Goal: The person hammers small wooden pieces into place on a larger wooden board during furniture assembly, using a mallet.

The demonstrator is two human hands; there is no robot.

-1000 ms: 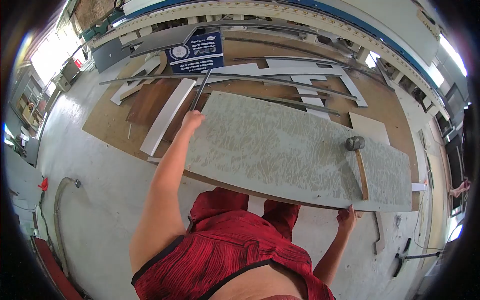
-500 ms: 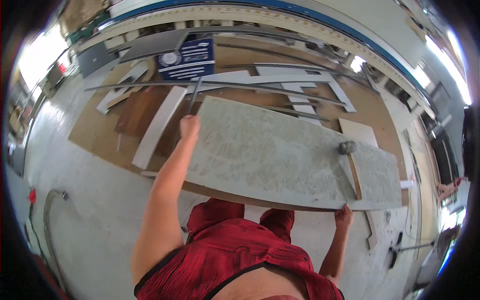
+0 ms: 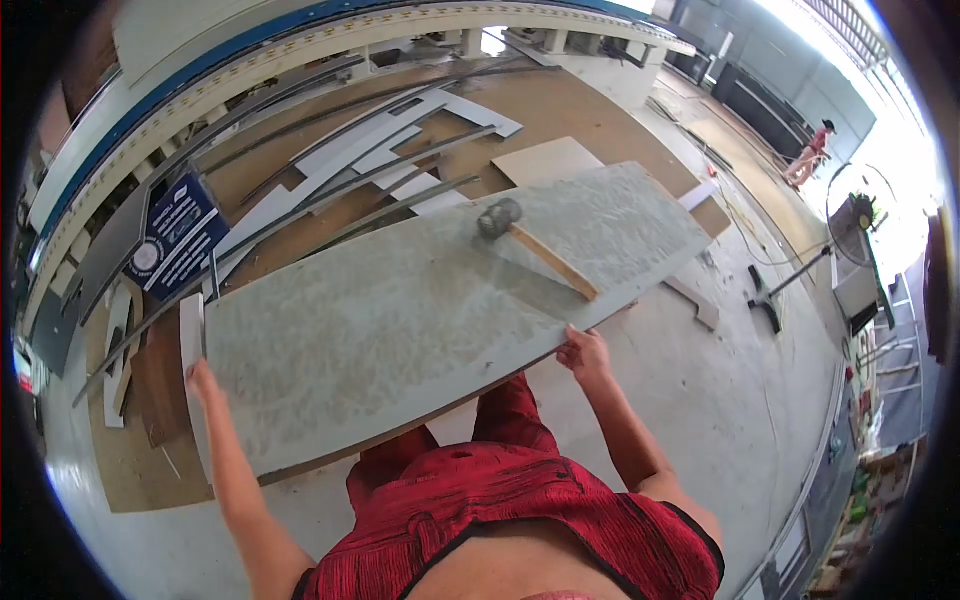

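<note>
A long grey-green flat panel lies across the work surface in front of me. My left hand is closed at its left end edge; a thin metal bar and a white strip are close by there. At the front edge, right of the middle, my right hand grips the panel, fingers on top and the rest partly hidden. On the panel rests a mallet with a dark head and a wooden handle, its handle end pointing toward my right hand.
Behind the panel, a brown board surface carries white cut pieces, long metal strips and a blue printed box. A long machine runs along the back. A fan stand and a distant person are to the right.
My view has turned right, so the panel and mallet appear further left and tilted. Both hands stay at the panel's edges; my left hand appears lower along the left end.
</note>
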